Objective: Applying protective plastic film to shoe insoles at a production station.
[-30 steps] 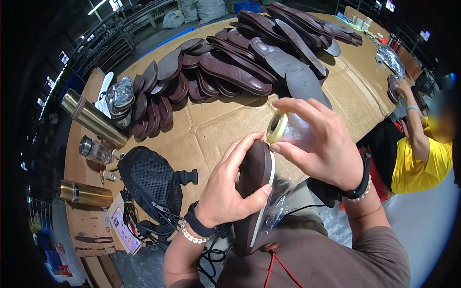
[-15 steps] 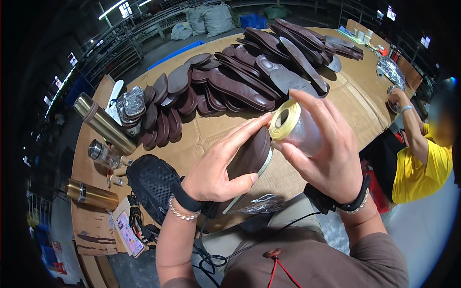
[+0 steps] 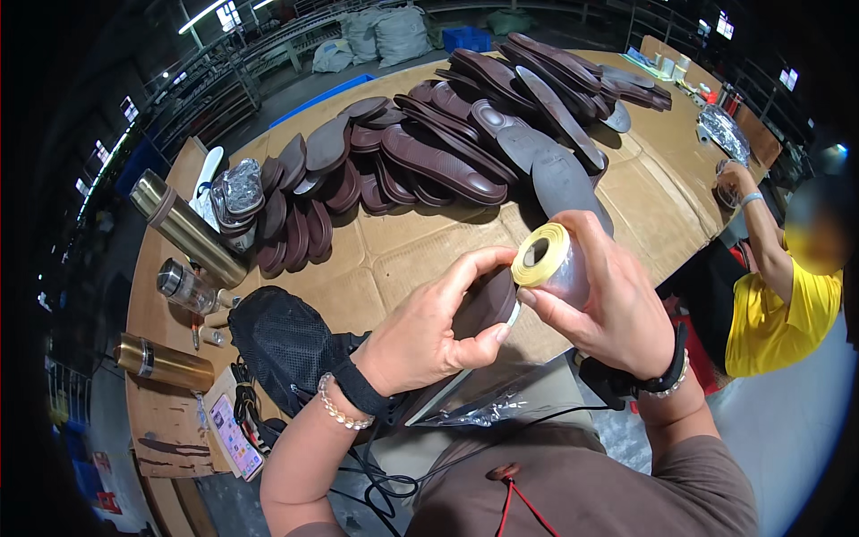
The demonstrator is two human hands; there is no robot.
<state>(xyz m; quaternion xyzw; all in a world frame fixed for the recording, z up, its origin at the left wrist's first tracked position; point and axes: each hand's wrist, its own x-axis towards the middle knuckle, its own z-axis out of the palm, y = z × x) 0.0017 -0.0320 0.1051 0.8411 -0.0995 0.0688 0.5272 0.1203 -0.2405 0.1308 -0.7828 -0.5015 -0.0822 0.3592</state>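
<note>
My left hand (image 3: pixel 425 331) is closed around a dark brown shoe sole (image 3: pixel 489 304), its fingers over the far side and thumb at the near edge. A pale strip runs along the sole's edge. My right hand (image 3: pixel 617 309) grips a roll of clear film (image 3: pixel 573 277) with yellow ends and a dark hollow core. The roll touches or nearly touches the tip of the sole, close to my left fingertips. Thin clear film (image 3: pixel 488 407) hangs below the sole, above my lap. Much of the sole is hidden behind my left hand.
A long heap of brown and grey soles (image 3: pixel 447 161) spreads over the cardboard-covered table (image 3: pixel 358 259). At left stand metal flasks (image 3: pixel 192 228), a glass bottle (image 3: pixel 188 286), a black mesh pouch (image 3: pixel 286 345) and a phone (image 3: pixel 234 434). A co-worker in yellow (image 3: pixel 778 313) sits at right.
Both hands have come lower and nearer me, with the roll and the sole still in them. My left forearm has swung outward to the left. More of a grey sole shows beyond my right hand.
</note>
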